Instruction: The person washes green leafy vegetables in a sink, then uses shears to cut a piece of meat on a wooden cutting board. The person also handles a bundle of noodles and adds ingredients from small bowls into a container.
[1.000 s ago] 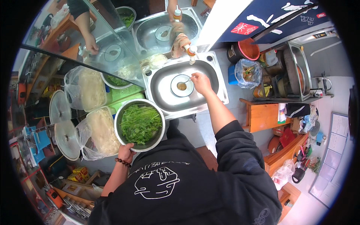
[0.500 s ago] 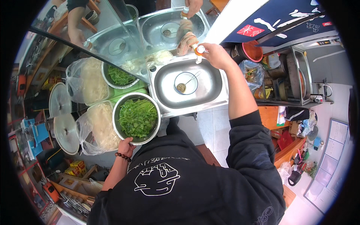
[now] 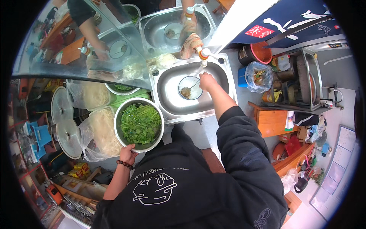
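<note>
Kitchen: I look down on a cramped work corner, light floor tiles mid-frame, a glass panel carrying reflections across the upper left.
Steel sink: above frame centre, slightly right; a white tap stands at its upper edge, and a pale streak beneath looks to me like running water.
Step in hand: I judge it to be rinsing the small round bowl and the thin-handled utensil in the sink.
Next move: to my mind it calls for a light right-hand touch at the handle, while the left steadies its load.
Right hand: fingers curled at the handle's upper end, under the tap; I cannot tell whether they grip it.
Left hand: lower left of centre, closed over the near rim of the steel bowl, thumb on top.
Steel bowl: just beside the sink's lower-left corner, heaped with coriander-like greens; its underside is hidden.
Small round bowl: a brownish patch lies at its lower left, contents or utensil head, I cannot tell.
Plastic bag: left of the greens, around pale noodle-like strands.
Bagged bin: upper right, holding mixed scraps.
</note>
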The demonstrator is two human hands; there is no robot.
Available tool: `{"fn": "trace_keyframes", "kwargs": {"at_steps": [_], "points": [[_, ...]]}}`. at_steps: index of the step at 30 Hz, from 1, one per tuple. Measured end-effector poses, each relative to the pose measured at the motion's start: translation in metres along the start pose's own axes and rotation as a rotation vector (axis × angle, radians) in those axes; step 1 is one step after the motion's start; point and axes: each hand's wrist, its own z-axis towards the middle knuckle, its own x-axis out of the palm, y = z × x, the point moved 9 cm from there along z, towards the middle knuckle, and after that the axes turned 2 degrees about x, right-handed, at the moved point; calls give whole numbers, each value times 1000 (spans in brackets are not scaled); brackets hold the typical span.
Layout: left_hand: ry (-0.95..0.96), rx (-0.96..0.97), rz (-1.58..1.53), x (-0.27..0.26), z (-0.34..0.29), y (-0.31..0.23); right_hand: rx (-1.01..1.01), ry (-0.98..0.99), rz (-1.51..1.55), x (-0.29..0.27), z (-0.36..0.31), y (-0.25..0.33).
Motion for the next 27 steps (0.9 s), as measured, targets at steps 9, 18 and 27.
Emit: {"fn": "trace_keyframes", "kwargs": {"at_steps": [9,18,27], "points": [[0,14,-46,13,-8,-7,141,145,15,0,-17,-14],[23,14,-14,26,-9,-12,179,-43,106,11,-52,-6],[22,3,17,13,2,-7,169,-56,240,36,-65,2]]}}
